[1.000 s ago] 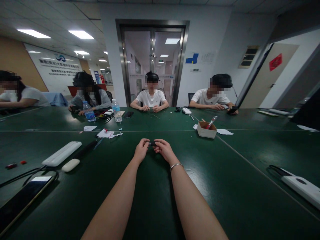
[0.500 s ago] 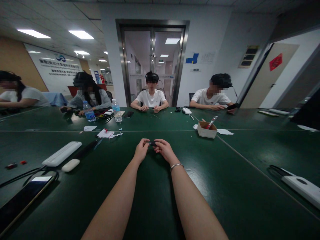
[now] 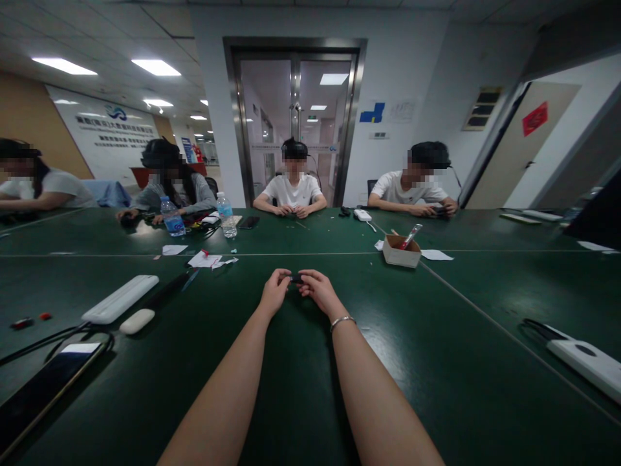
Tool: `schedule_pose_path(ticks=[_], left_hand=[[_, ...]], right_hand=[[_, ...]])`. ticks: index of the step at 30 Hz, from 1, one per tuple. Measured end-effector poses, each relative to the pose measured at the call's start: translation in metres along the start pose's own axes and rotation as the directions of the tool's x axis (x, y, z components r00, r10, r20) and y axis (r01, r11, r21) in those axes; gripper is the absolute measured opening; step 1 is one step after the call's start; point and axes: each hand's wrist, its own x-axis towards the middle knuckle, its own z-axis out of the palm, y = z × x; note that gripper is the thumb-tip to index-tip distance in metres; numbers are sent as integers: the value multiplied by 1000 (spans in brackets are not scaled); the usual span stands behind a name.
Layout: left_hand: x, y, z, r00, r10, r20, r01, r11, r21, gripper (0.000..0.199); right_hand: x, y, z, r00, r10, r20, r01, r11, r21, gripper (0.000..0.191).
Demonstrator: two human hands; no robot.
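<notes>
Both my hands meet in the middle of the head view, just above or on the green table (image 3: 310, 375). Between them is a small dark oblong object (image 3: 295, 279), too small for me to tell its kind. My left hand (image 3: 275, 290) pinches its left end with thumb and fingertips. At its right end, the fingers of my right hand (image 3: 317, 288) are closed on it, and a silver bracelet (image 3: 343, 322) circles that wrist. Part of the object is hidden behind the fingers.
On the left lie a phone (image 3: 46, 398), a white power bank (image 3: 121, 299) and a white case (image 3: 138, 321). Ahead stand a small box (image 3: 402, 254) and two bottles (image 3: 227, 215). A white device (image 3: 589, 362) lies at right. Several people sit across the table.
My hands and the small dark object have hardly moved. Across the table at right, a person's hands have drawn together around a dark item.
</notes>
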Motion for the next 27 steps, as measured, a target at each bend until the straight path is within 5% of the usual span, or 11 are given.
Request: schedule_pose_path(ticks=[27], left_hand=[[-1, 0, -3, 998, 61, -5, -61, 997, 54, 24]], right_hand=[[1, 1, -2, 1000, -3, 4, 3, 1000, -4, 22]])
